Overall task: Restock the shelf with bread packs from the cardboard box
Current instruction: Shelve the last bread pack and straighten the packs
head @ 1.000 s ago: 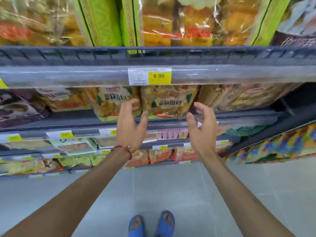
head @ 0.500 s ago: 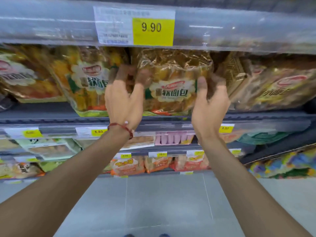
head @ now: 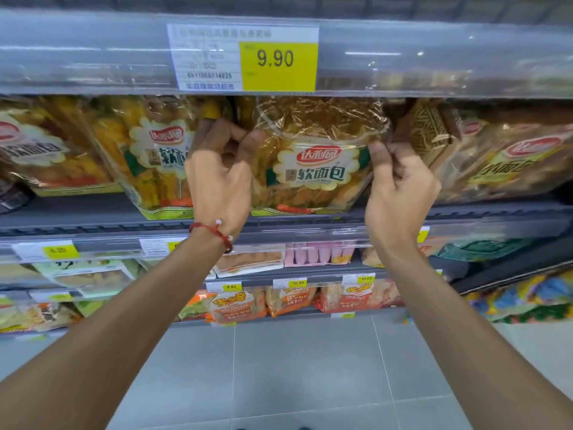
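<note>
The left hand (head: 220, 178) and right hand (head: 400, 193) each pinch a side edge of the soft bread pack (head: 313, 162), fingers (head: 376, 153) curled. It stands upright at the front edge of the shelf (head: 77, 209), between neighbouring packs (head: 155, 156). This placement looks nearly done; the cardboard box is out of view.

Both hands hold one bread pack (head: 313, 169) standing upright on the shelf (head: 93, 212). The left hand (head: 221, 178), a red bracelet (head: 217, 232) at its wrist, grips the pack's left edge. The right hand (head: 400, 193) pinches its right edge. Another pack (head: 155, 156) stands just beside it on the left. A yellow 9.90 price tag (head: 279, 62) hangs above.
</note>
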The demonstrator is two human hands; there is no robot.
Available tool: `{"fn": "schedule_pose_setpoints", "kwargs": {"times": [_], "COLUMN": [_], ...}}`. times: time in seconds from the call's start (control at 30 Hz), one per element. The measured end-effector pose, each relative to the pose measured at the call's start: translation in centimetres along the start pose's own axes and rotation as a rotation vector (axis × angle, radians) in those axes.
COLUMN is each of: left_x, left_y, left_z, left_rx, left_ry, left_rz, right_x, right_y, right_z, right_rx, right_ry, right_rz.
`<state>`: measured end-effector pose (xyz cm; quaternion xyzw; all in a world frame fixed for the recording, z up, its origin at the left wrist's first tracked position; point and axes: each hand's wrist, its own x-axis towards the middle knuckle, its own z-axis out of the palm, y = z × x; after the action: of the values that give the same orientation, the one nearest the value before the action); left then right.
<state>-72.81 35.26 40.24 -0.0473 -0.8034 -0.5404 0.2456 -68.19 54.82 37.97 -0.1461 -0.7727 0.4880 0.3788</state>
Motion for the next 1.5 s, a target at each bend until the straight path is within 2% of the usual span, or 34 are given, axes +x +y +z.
{"fn": "schedule_pose_setpoints", "kwargs": {"times": [0.13, 0.23, 0.3, 0.4, 0.53, 0.63, 0.73, 0.83, 0.93, 1.1, 1.2, 1.3, 1.4, 1.5], "left_x": [-0.3, -1.6, -3.0, -4.4, -3.6, -3.5, -3.8, -5.0, -6.2, -3.5, -0.3, 3.1, 5.0, 5.7], "left_y": [0.0, -0.2, -0.9, -2.5, -2.3, -2.3, -2.7, -2.9, -3.4, -5.4, -7.0, -8.5, -10.2, -10.7], "left_z": [0.1, 0.3, 0.1, 0.2, 0.9, 1.3, 1.0, -0.3, -2.7, -8.0, -10.4, -11.7, -12.2, -12.8], "left_rx": [-0.043, -0.091, -0.086, 0.087, 0.058, 0.067, 0.045, 0.056, 0.081, 0.183, 0.293, 0.244, 0.111, 0.023], "left_ry": [0.042, 0.047, -0.049, -0.173, -0.099, -0.12, -0.17, -0.208, -0.097, 0.116, 0.206, 0.174, 0.138, 0.151], "left_rz": [-0.014, -0.056, -0.094, -0.031, -0.02, -0.024, -0.03, -0.044, -0.047, 0.067, -0.036, -0.098, -0.077, -0.001], "right_x": [0.1, -0.2, -0.8, -1.4, -0.8, -0.8, -1.9, -5.4, -10.6, -13.9, -12.6, -10.9, -10.1, -9.9], "right_y": [-0.4, 0.0, 1.0, 2.7, 3.3, 3.6, 3.5, 3.2, 2.0, -2.1, -5.2, -7.8, -9.2, -9.8], "right_z": [-0.2, -0.6, -1.0, -0.8, -0.1, -0.1, -0.3, -0.5, 0.1, 5.2, 9.1, 12.6, 15.7, 18.0], "right_rx": [0.024, -0.017, -0.065, -0.08, -0.129, -0.145, -0.084, -0.035, -0.044, -0.004, -0.002, -0.062, -0.103, -0.107], "right_ry": [-0.045, -0.175, -0.302, -0.425, -0.333, -0.299, -0.309, -0.219, -0.197, -0.388, -0.375, -0.356, -0.271, -0.11], "right_rz": [0.016, 0.046, 0.083, 0.085, 0.04, 0.015, 0.069, 0.15, 0.102, -0.028, -0.082, -0.072, -0.054, -0.071]}}
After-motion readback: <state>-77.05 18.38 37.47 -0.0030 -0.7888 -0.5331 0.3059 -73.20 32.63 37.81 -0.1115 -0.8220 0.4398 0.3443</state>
